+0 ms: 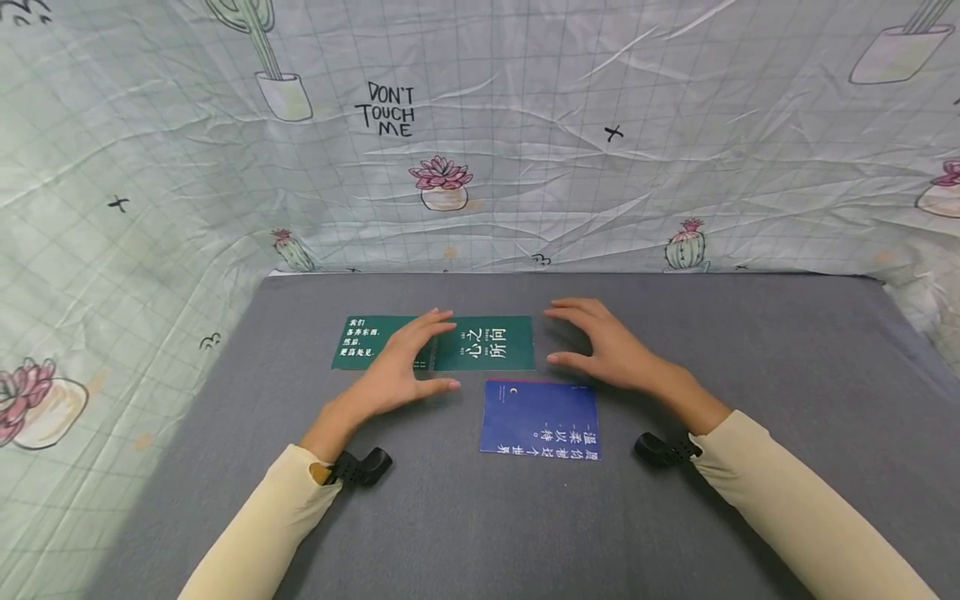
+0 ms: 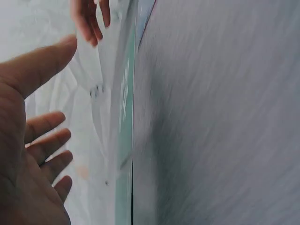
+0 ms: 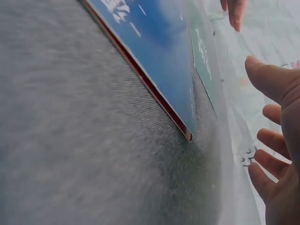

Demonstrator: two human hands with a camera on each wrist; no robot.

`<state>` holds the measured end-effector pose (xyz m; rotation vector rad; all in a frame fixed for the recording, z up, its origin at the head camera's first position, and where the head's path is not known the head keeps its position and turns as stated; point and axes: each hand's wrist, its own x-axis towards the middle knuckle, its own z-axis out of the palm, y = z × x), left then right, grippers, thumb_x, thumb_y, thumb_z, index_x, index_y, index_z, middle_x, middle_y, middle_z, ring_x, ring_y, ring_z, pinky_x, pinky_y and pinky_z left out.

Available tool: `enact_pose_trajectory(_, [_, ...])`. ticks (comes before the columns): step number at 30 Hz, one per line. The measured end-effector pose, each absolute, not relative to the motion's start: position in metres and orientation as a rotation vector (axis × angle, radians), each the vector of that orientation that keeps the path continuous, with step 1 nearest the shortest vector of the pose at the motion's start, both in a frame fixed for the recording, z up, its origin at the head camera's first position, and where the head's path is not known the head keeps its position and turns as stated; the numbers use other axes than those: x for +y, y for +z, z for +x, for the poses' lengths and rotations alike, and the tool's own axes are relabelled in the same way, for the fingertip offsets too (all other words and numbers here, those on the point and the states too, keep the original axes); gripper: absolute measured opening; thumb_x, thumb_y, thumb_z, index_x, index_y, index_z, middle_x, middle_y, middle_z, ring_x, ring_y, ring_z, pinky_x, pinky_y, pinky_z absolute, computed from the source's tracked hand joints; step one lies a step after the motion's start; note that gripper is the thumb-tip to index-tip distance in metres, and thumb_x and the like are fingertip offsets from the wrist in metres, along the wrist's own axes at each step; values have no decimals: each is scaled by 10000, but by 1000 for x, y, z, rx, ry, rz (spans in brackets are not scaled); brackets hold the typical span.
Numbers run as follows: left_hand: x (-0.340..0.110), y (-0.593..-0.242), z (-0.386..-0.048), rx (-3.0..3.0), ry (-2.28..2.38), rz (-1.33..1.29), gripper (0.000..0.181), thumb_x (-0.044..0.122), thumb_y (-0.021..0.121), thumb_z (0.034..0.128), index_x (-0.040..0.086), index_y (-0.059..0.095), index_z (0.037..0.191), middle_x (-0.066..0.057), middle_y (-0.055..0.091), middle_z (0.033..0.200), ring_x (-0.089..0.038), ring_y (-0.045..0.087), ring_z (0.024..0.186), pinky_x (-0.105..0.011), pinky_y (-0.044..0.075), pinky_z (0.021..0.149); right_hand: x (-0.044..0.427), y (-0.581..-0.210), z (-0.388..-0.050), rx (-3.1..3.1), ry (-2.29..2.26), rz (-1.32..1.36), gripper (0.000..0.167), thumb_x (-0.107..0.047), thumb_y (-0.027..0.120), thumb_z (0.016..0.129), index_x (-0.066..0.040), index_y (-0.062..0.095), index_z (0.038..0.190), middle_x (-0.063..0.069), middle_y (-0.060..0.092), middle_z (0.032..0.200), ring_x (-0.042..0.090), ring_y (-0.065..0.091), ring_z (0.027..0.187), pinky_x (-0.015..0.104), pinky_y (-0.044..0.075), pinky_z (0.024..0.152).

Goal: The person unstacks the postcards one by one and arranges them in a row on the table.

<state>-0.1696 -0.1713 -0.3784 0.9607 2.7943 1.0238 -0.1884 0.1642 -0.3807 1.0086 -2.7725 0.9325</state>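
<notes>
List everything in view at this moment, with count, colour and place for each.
Green card: one opened out or two end to end, cannot tell; green, towards the table's far edge
Blue card: one, blue, nearer the person
Table: one, grey, under both
Printed cloth: pale with plant drawings, behind the table
Wrist cameras: two, black, one per wrist
Sleeves: two, cream, on the forearms
Left hand: one, bare, above the table
Right hand: one, bare, above the table

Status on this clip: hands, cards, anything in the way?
Left hand empty, above green panels. Right hand empty, off their right end. Blue card lying nearer the wearer. No obstruction visible.
</notes>
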Motion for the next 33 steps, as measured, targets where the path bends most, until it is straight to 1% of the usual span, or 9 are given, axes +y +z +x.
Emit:
enact_pose_trajectory(6, [-160,-378,-141,2785,1060,921,804,348,809,757,69,436,1412,-50,322,1521,-250,233,1409,-537,238,1084,172,-377,-168,-2768,924,1040,656,-389,720,850,-74,496,1380,109,397,1444,290,323,1329,528,307,1038])
enact_pose_trajectory(12, [-151,-377,-122,2797,1035,924,817,357,818,746,76,437,1412,-49,334,1513,-223,276,1390,-505,274,1080,176,-376,-148,-2756,938,1051,664,-390,734,837,-85,498,1377,90,418,1427,270,346,1313,519,326,1028])
enact_pose_trajectory(16, [-145,-379,-114,2775,1034,965,824,352,829,735,64,441,1402,-60,348,1502,-216,298,1378,-472,284,1085,178,-378,-136,-2762,951,1057,671,-403,731,836,-88,495,1379,71,416,1432,252,352,1312,517,334,1027])
enact_pose_trajectory(19, [-140,-380,-108,2756,1049,969,830,351,836,726,57,447,1397,-69,358,1494,-213,305,1372,-474,289,1081,180,-379,-126,-2768,957,1058,687,-411,734,830,-92,486,1386,58,409,1439,244,352,1313,523,338,1025])
enact_pose_trajectory(25, [-133,-382,-99,2744,1058,880,826,357,835,723,78,451,1399,-41,364,1489,-205,311,1364,-488,299,1072,183,-383,-109,-2766,997,1038,706,-411,752,811,-103,483,1386,45,412,1434,245,359,1309,536,354,1010])
enact_pose_trajectory(29, [-130,-384,-94,2744,1077,864,826,356,837,720,69,455,1393,-43,375,1481,-205,315,1361,-478,289,1079,183,-387,-100,-2763,1046,1017,701,-393,764,803,-111,485,1382,45,424,1420,237,372,1297,534,376,991])
enact_pose_trajectory(33, [-128,-387,-94,2747,1098,908,837,346,848,705,56,457,1387,-81,397,1467,-249,310,1367,-492,261,1090,183,-391,-95,-2760,1059,1012,703,-387,775,794,-113,492,1376,48,430,1414,227,371,1296,527,375,989])
